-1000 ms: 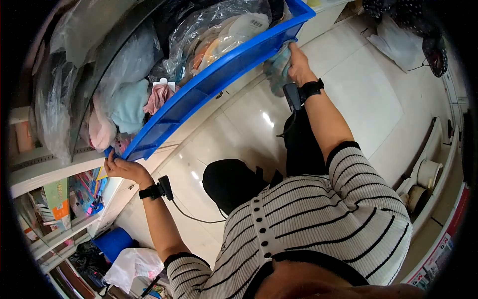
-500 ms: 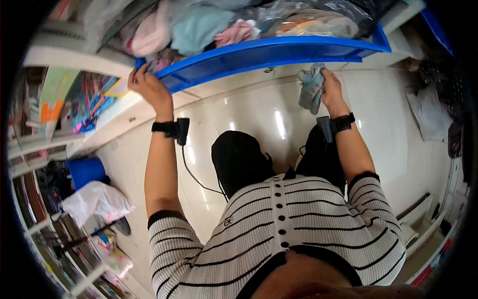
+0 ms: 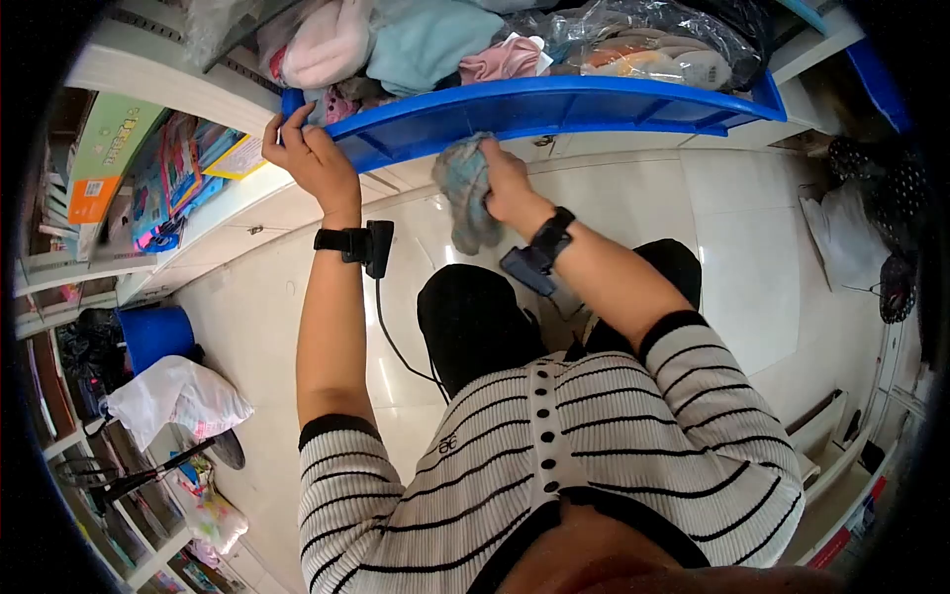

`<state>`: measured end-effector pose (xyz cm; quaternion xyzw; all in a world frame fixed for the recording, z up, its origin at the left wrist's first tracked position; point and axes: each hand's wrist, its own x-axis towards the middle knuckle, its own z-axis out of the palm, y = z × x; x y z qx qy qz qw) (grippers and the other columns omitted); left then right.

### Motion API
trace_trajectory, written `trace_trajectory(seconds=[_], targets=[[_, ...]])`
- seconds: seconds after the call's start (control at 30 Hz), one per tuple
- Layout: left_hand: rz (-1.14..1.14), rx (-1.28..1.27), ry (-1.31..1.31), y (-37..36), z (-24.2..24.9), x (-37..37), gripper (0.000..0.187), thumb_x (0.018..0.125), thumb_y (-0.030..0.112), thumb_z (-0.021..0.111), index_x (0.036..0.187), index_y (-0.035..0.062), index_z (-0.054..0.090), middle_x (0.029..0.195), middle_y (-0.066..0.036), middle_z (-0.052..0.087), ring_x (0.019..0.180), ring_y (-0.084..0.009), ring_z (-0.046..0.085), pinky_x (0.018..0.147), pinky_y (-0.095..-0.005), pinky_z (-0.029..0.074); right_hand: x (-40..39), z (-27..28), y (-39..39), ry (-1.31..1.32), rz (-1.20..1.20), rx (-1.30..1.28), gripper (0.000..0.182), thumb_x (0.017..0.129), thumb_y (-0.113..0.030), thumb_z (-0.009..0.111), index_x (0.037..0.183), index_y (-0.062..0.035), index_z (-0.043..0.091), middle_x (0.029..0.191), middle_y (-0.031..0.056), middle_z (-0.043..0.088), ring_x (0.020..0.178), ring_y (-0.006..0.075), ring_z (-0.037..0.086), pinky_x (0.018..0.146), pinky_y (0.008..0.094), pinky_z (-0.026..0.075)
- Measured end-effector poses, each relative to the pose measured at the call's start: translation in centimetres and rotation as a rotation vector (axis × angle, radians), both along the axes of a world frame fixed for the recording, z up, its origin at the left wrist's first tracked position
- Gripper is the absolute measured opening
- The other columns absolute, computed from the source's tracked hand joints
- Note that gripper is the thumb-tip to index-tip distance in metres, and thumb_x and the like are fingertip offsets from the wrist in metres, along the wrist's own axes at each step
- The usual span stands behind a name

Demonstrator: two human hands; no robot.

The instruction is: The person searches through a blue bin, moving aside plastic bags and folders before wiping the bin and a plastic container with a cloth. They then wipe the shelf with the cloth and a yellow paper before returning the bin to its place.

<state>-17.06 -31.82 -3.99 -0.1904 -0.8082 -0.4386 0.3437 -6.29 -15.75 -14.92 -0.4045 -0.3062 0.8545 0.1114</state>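
A long blue tray (image 3: 554,111) juts out from the shelf at the top, filled with soft goods. My left hand (image 3: 319,166) is at the tray's left front corner, fingers bent around its edge; the fingertips are partly hidden. In front of the tray's left half, my right hand (image 3: 510,184) is closed on a crumpled grey-blue cloth (image 3: 463,193), slightly blurred, which hangs down over the floor. Inside the tray lie a pale pink plush item (image 3: 329,45), a light teal fabric item (image 3: 427,48), a pink cloth piece (image 3: 502,59) and clear plastic packs (image 3: 658,57).
Left of the tray, a shelf holds a green box (image 3: 117,139) and colourful packets (image 3: 183,183). A blue bin (image 3: 158,337) and a white plastic bag (image 3: 178,396) stand on the left. Another pale bag (image 3: 841,238) is at the right, by dark spotted fabric (image 3: 871,178).
My right hand has swung left with the cloth, from near the tray's right part to its left half. My left hand stays at the tray corner. The view has shifted slightly.
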Motion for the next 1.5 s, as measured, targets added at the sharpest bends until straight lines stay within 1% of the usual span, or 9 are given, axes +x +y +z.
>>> trace_trajectory(seconds=[0.37, 0.5, 0.63, 0.83, 1.1, 1.17, 1.27, 1.37, 1.5], targets=[[-0.026, -0.005, 0.078, -0.5, -0.4, -0.5, 0.04, 0.086, 0.009, 0.042, 0.124, 0.0001, 0.047, 0.124, -0.022, 0.037, 0.114, -0.0336, 0.035, 0.102, -0.0417, 0.028, 4.4, -2.3, 7.1, 0.105, -0.301, 0.446, 0.021, 0.079, -0.015, 0.069, 0.088, -0.0054, 0.052, 0.078, 0.0014, 0.053, 0.071, 0.0091, 0.049, 0.063, 0.0221, 0.041], [-0.074, -0.005, -0.02, -0.5, 0.2, 0.1, 0.038, 0.086, 0.009, 0.042, 0.122, 0.0021, 0.052, 0.124, -0.021, 0.036, 0.116, -0.0331, 0.034, 0.102, -0.0405, 0.028, 2.3, -0.9, 5.4, 0.106, -0.32, 0.24, 0.019, 0.085, -0.017, 0.061, 0.09, -0.005, 0.048, 0.085, 0.0052, 0.054, 0.073, 0.0133, 0.051, 0.066, 0.027, 0.045], [-0.155, -0.034, -0.042, -1.2, 0.2, 0.0, 0.033, 0.091, 0.014, 0.041, 0.116, 0.0064, 0.06, 0.125, -0.02, 0.038, 0.118, -0.0323, 0.035, 0.102, -0.0389, 0.028, 3.4, -0.7, 7.1, 0.153, -0.17, 0.304, 0.015, 0.09, -0.017, 0.055, 0.091, -0.0032, 0.049, 0.087, 0.0083, 0.056, 0.076, 0.0187, 0.057, 0.068, 0.0342, 0.051], [-0.246, -0.075, -0.062, -2.2, 1.0, 0.7, 0.028, 0.095, 0.02, 0.043, 0.108, 0.0058, 0.063, 0.126, -0.021, 0.042, 0.121, -0.0333, 0.038, 0.101, -0.0379, 0.032, 4.2, -3.3, 1.9, 0.137, 0.187, 0.613, 0.02, 0.087, -0.017, 0.063, 0.095, -0.0049, 0.05, 0.083, 0.0023, 0.055, 0.072, 0.0103, 0.05, 0.061, 0.0268, 0.044], [-0.228, -0.093, -0.076, -2.3, 0.6, 1.7, 0.028, 0.096, 0.025, 0.043, 0.092, 0.0027, 0.061, 0.121, -0.023, 0.046, 0.121, -0.0366, 0.04, 0.097, -0.0414, 0.035, -1.8, -0.3, -3.8, 0.296, 0.056, 0.161, 0.015, 0.088, -0.014, 0.056, 0.095, -0.0009, 0.058, 0.09, 0.0072, 0.062, 0.08, 0.0184, 0.061, 0.07, 0.0317, 0.051], [-0.223, -0.1, -0.071, -2.5, 0.4, 1.6, 0.029, 0.096, 0.025, 0.043, 0.092, 0.0028, 0.061, 0.12, -0.024, 0.046, 0.121, -0.0375, 0.041, 0.097, -0.042, 0.035, -2.8, 1.3, -6.0, -0.003, 0.212, 0.088, 0.018, 0.087, -0.015, 0.057, 0.098, 0.0006, 0.058, 0.092, 0.0079, 0.062, 0.08, 0.0198, 0.061, 0.07, 0.0332, 0.051], [-0.241, -0.134, -0.029, -2.8, 0.5, 0.9, 0.029, 0.096, 0.026, 0.044, 0.093, 0.0028, 0.061, 0.12, -0.024, 0.047, 0.12, -0.0374, 0.042, 0.097, -0.0421, 0.035, -7.1, -4.5, -10.2, 0.024, 0.031, 0.219, 0.022, 0.085, -0.016, 0.06, 0.097, 0.0017, 0.059, 0.09, 0.0086, 0.062, 0.08, 0.0203, 0.061, 0.07, 0.0345, 0.05], [-0.283, -0.186, -0.104, -3.4, 0.9, 1.3, 0.029, 0.097, 0.025, 0.042, 0.101, 0.0028, 0.061, 0.129, -0.021, 0.041, 0.121, -0.0347, 0.04, 0.101, -0.0387, 0.032, -4.8, -4.1, -6.6, 0.136, 0.296, 0.291, 0.034, 0.081, -0.021, 0.063, 0.102, 0.0054, 0.058, 0.099, 0.0114, 0.062, 0.081, 0.0229, 0.056, 0.072, 0.036, 0.045], [-0.329, -0.138, -0.094, -3.8, 0.8, 1.1, 0.025, 0.096, 0.025, 0.047, 0.1, 0.0053, 0.061, 0.127, -0.021, 0.045, 0.117, -0.0374, 0.044, 0.096, -0.0408, 0.037, -1.1, -2.3, -2.4, 0.038, 0.163, 0.401, 0.023, 0.084, -0.019, 0.06, 0.096, 0.001, 0.057, 0.087, 0.0063, 0.06, 0.076, 0.0168, 0.054, 0.068, 0.034, 0.045]])
